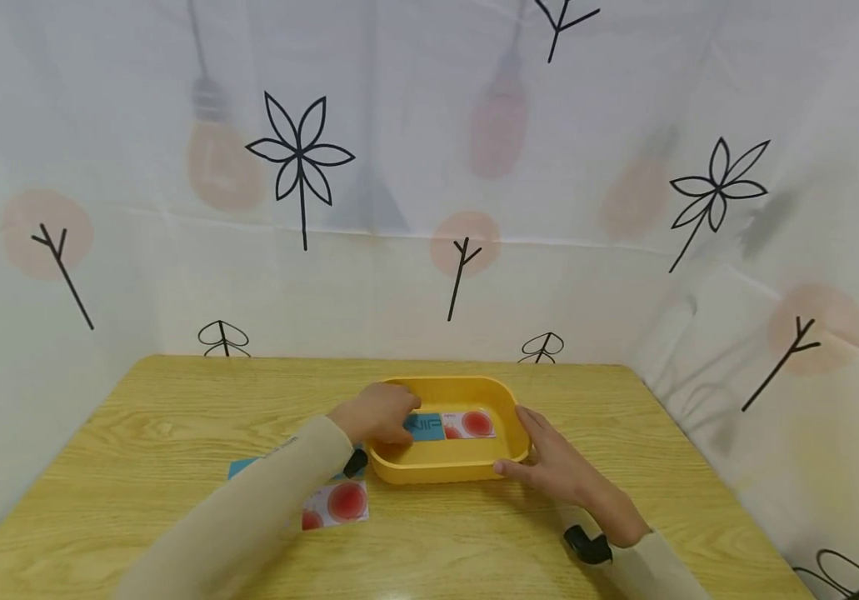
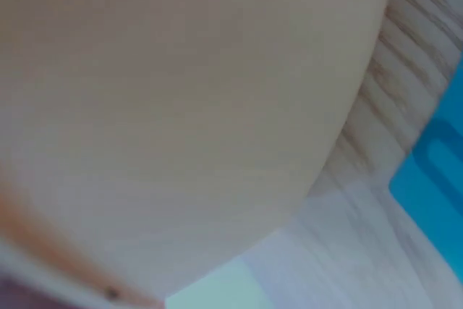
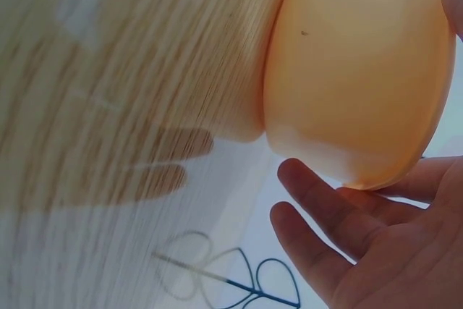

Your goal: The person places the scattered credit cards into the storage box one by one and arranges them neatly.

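Note:
A yellow plastic tray stands on the table, a blue card and a white card with red circles side by side on its floor. My left hand reaches over the tray's left rim, thumb and fingers bent down inside, close to the blue card. Whether they pinch anything is hidden. At the right end, my right hand holds the tray, thumb at the front rim and fingers along the far side. In the right wrist view, two fingers stick out below the orange-looking tray wall.
Left of the tray, another red-circled card lies on the wooden table, partly under my left sleeve. More blue cards show around that sleeve. A white patterned curtain surrounds the table's back and sides.

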Available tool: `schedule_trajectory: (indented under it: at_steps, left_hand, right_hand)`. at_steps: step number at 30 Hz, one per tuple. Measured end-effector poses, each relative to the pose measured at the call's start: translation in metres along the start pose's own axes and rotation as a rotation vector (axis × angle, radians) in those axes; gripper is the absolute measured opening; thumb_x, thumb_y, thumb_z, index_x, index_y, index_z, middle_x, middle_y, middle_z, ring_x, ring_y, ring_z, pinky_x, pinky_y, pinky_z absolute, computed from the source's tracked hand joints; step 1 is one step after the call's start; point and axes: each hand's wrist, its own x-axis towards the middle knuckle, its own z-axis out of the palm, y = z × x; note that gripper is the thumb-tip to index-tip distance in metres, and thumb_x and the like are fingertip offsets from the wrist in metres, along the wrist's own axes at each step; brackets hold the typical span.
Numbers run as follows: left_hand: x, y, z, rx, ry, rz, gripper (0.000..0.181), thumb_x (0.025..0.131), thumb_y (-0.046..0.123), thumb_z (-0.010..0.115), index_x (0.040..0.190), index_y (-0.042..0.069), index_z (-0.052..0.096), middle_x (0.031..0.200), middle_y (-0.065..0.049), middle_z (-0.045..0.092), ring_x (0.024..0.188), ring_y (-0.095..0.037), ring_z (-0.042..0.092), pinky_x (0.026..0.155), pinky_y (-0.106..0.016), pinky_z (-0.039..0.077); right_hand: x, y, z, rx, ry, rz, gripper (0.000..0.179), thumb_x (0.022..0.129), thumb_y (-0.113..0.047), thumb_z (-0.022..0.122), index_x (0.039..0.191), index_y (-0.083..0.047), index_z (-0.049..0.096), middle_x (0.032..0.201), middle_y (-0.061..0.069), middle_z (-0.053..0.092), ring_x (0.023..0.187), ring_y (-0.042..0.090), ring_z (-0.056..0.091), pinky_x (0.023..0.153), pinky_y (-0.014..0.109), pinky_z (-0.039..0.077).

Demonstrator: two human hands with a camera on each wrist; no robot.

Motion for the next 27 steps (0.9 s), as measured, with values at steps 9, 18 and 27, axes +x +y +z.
schedule_trajectory:
  at_steps: [9, 18, 27]
  left_hand:
    - [-0.016, -0.009, -0.005, -0.081, 0.041, 0.017, 0.052, 0.087, 0.038, 0.067, 0.131, 0.014, 0.057, 0.127, -0.002, 0.058, 0.113, -0.022, 0.055, 0.099, -0.038, 0.04]
    - [-0.045, -0.015, -0.004, -0.102, 0.21, 0.076, 0.046, 0.088, 0.037, 0.068, 0.125, 0.01, 0.061, 0.115, -0.005, 0.058, 0.107, -0.023, 0.053, 0.097, -0.041, 0.04]
    - [-0.074, -0.021, -0.001, -0.143, 0.309, 0.058, 0.043, 0.087, 0.034, 0.069, 0.121, 0.01, 0.063, 0.105, -0.003, 0.057, 0.087, -0.017, 0.049, 0.079, -0.036, 0.044]
  right_hand:
    - [0.0, -0.001, -0.001, -0.002, -0.004, -0.011, 0.104, 0.081, -0.061, 0.064, 0.15, 0.001, 0.019, 0.152, 0.021, 0.024, 0.134, 0.044, 0.03, 0.102, 0.062, 0.028]
    - [0.0, -0.001, 0.0, 0.002, -0.004, 0.003, 0.105, 0.079, -0.062, 0.065, 0.151, 0.0, 0.019, 0.153, 0.02, 0.023, 0.135, 0.043, 0.03, 0.103, 0.062, 0.028]
    - [0.0, 0.0, 0.001, 0.012, -0.001, 0.005, 0.106, 0.078, -0.064, 0.065, 0.151, -0.002, 0.019, 0.153, 0.018, 0.023, 0.135, 0.042, 0.031, 0.103, 0.062, 0.028]
